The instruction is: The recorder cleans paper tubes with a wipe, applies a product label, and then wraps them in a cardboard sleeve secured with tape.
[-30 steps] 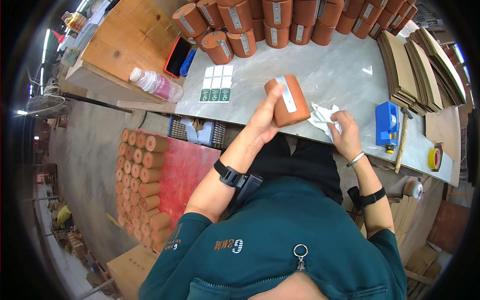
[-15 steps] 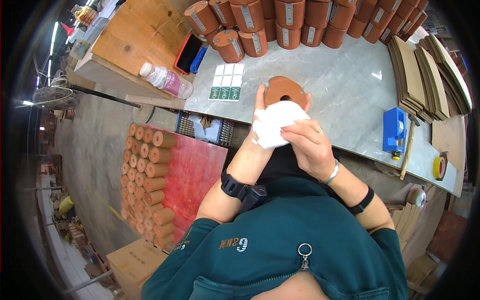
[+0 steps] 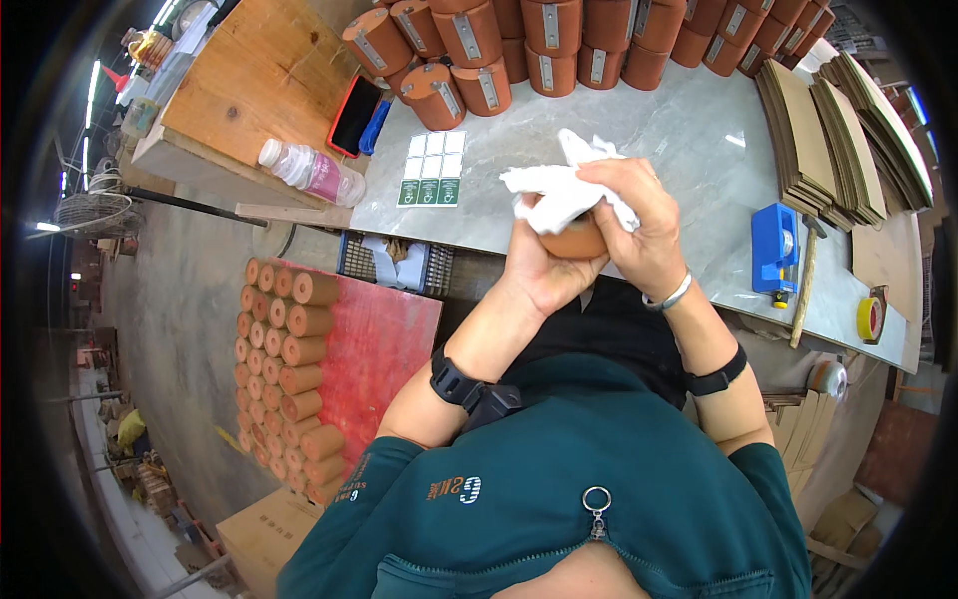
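Note:
My left hand (image 3: 540,274) is closed round a reddish-brown clay cylinder (image 3: 576,241), holding it just off the front edge of the grey bench. A white cloth (image 3: 565,190) drapes over the cylinder and hides most of it. My right hand (image 3: 644,215) pinches the cloth and presses it against the cylinder's upper side. Some right fingertips are hidden behind the cloth. Beyond my hands, similar cylinders (image 3: 477,90) with metal strips on their sides stand stacked along the back of the bench. A sheet of white and green labels (image 3: 432,168) lies to the left.
Flattened cardboard (image 3: 804,140), a blue tape dispenser (image 3: 774,255), a hammer (image 3: 806,285) and yellow tape (image 3: 871,318) lie at right. A plastic bottle (image 3: 312,173) lies beside the wooden box (image 3: 249,85). Several plain cylinders (image 3: 299,349) are piled on a red board (image 3: 374,344) at lower left.
The cylinder has tipped and come nearer my body, so its holed end no longer shows. My right hand has moved up with the cloth, which now covers its top.

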A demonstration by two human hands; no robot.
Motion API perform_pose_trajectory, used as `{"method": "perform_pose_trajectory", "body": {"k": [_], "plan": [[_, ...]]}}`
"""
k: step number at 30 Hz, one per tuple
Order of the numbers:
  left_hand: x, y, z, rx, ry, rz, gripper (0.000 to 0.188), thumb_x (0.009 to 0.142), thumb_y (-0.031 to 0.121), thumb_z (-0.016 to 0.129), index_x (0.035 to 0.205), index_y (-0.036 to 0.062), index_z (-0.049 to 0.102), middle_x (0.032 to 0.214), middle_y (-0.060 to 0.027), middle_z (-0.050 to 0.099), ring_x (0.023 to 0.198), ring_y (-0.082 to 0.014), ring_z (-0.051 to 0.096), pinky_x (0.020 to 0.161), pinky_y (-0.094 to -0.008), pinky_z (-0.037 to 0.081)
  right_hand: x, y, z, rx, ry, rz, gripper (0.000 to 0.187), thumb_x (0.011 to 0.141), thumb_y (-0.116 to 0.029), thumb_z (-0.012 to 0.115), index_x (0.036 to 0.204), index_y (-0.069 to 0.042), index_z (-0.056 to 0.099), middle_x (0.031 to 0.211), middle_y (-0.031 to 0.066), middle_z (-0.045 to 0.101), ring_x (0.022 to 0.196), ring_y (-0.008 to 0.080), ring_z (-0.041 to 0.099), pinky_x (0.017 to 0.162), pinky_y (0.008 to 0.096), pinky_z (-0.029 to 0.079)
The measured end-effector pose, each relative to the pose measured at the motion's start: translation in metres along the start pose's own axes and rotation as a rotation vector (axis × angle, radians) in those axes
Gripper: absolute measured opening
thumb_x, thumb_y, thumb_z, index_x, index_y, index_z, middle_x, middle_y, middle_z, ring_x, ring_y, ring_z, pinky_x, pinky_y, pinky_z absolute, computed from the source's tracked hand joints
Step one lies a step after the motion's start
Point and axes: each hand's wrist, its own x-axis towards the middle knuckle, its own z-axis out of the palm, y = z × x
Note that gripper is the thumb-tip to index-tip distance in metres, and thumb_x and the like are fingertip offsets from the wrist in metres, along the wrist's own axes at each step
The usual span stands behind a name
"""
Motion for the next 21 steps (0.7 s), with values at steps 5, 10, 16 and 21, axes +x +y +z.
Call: {"method": "perform_pose_trajectory", "body": {"k": [5,10,16,21], "plan": [[-0.006,0.006,-0.010,-0.130,0.053,-0.157,0.054,0.097,0.057,0.050,0.128,0.0137,0.055,0.123,-0.0114,0.061,0.118,-0.0254,0.059,0.097,-0.0473,0.055,0.009,0.013,-0.009,0.157,0.117,0.427,0.018,0.095,-0.007,0.060,0.111,0.001,0.066,0.094,0.0119,0.071,0.089,0.0159,0.066,0.079,0.0294,0.052],[0.010,0.015,-0.013,-0.131,0.084,-0.006,0.062,0.097,0.063,0.044,0.132,0.0126,0.051,0.124,-0.0110,0.058,0.117,-0.0278,0.058,0.094,-0.0436,0.056,-0.005,-0.013,-0.010,-0.052,0.007,0.066,0.028,0.083,0.000,0.069,0.111,-0.001,0.067,0.114,0.0140,0.067,0.098,0.0291,0.066,0.087,0.0356,0.052],[0.004,-0.001,-0.021,-0.037,0.100,-0.022,0.055,0.094,0.060,0.050,0.128,0.0173,0.055,0.120,-0.0073,0.062,0.107,-0.0240,0.064,0.090,-0.0406,0.058,-0.015,-0.001,-0.003,-0.038,-0.061,0.028,0.035,0.073,0.005,0.069,0.107,-0.004,0.069,0.109,0.0124,0.069,0.099,0.0325,0.065,0.086,0.0381,0.052],[0.005,0.006,-0.021,-0.214,0.035,-0.195,0.055,0.094,0.053,0.058,0.124,0.0068,0.059,0.115,-0.0139,0.066,0.111,-0.0353,0.063,0.092,-0.0482,0.058,-0.005,0.023,-0.009,0.075,0.209,0.506,0.023,0.088,-0.001,0.062,0.110,-0.001,0.068,0.098,0.0103,0.071,0.089,0.0189,0.067,0.080,0.0313,0.052]]}}
